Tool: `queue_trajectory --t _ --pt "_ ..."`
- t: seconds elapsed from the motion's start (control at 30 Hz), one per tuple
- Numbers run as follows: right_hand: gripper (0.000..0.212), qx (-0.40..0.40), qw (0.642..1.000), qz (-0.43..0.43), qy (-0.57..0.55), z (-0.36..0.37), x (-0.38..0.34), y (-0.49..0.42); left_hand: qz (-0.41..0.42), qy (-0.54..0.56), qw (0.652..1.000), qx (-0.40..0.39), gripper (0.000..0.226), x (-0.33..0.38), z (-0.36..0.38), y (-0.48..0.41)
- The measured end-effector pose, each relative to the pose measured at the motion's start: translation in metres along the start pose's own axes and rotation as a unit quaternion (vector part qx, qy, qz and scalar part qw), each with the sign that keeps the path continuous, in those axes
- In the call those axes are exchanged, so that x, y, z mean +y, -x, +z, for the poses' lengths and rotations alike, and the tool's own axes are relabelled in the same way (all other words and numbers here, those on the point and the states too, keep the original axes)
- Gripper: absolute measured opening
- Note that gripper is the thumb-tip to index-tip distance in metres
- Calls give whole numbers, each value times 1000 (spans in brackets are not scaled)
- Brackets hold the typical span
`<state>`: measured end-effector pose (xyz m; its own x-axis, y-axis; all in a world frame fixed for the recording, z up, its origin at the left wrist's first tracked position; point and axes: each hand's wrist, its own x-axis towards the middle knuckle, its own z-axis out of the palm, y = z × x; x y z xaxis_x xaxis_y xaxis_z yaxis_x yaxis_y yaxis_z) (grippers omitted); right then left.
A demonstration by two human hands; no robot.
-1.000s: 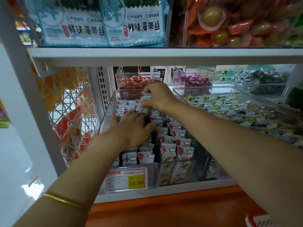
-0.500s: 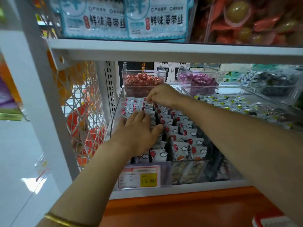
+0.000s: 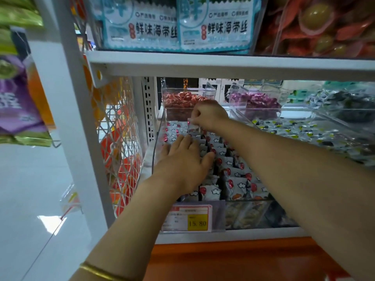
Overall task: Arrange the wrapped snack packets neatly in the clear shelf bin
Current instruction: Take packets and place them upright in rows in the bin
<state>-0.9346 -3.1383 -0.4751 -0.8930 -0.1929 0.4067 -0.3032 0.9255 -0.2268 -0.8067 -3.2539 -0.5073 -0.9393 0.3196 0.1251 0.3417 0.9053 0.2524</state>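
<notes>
Mostly the wrapped snack packets [image 3: 229,165] stand in rows in the clear shelf bin [image 3: 157,142], the back seemingly unfinished, where the right hand [image 3: 210,115] pinches one packet [image 3: 193,128] in curled fingers and the left hand [image 3: 182,167] presses flat, fingers straight.

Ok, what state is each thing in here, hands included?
Clear bin: open-topped, nearly full.
Snack packets: standing in rows.
Held packet: pinched, at the bin's rear.
Left hand: open, flat on the rows.
Right hand: pinching the held packet.
</notes>
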Motion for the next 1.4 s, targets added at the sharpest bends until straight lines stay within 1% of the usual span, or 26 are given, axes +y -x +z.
queue_trajectory --t 0.03,0.1,0.2,0.27,0.33,0.37,0.47,0.53,0.57,0.63,0.67,0.73,0.83,0.93,1.0,1.07,1.2,1.23,1.3,1.4 --pt "13 15 999 14 -46 -6 0 3 3 10 1000 17 61 1 -2 1" --pt "10 76 989 33 -124 -21 1 15 4 52 997 51 55 2 -6 4" --pt "7 196 956 58 -210 -44 2 47 -1 111 990 92 49 5 -12 13" --pt "12 231 932 74 -268 -55 4 76 -1 136 982 133 43 8 -15 20" --pt "19 232 911 93 -328 -63 5 105 -7 182 969 168 40 12 -16 29" --pt "18 227 900 102 -358 -67 4 121 -11 210 962 177 43 15 -16 34" --pt "11 202 871 118 -433 -75 2 160 -17 278 941 189 48 21 -18 49" --pt "9 187 834 130 -502 -77 2 180 -24 326 927 184 46 24 -18 57" --pt "8 180 809 137 -543 -78 2 188 -29 348 920 179 43 24 -18 61" --pt "8 164 762 151 -609 -78 3 201 -31 402 901 160 27 25 -19 66" --pt "8 156 746 156 -628 -78 3 205 -31 436 886 151 21 26 -19 68" --pt "11 147 727 163 -650 -78 4 209 -38 488 860 146 18 27 -17 70" --pt "10 125 712 163 -671 -79 4 211 -51 543 826 143 18 26 -15 69" --pt "12 113 734 145 -654 -78 6 212 -57 597 790 129 14 23 -14 67" --pt "12 117 743 144 -643 -77 7 212 -47 638 759 122 21 21 -13 66" --pt "12 118 745 148 -639 -76 8 212 -39 669 733 113 27 20 -14 65" --pt "13 121 727 164 -656 -76 8 212 -45 731 675 90 22 23 -16 65" --pt "14 121 722 168 -660 -76 8 212 -50 735 669 93 20 24 -16 65" --pt "14 120 711 179 -669 -76 9 211 -61 728 673 115 17 26 -16 66" --pt "16 117 698 195 -679 -76 8 211 -72 694 700 153 16 30 -16 67"
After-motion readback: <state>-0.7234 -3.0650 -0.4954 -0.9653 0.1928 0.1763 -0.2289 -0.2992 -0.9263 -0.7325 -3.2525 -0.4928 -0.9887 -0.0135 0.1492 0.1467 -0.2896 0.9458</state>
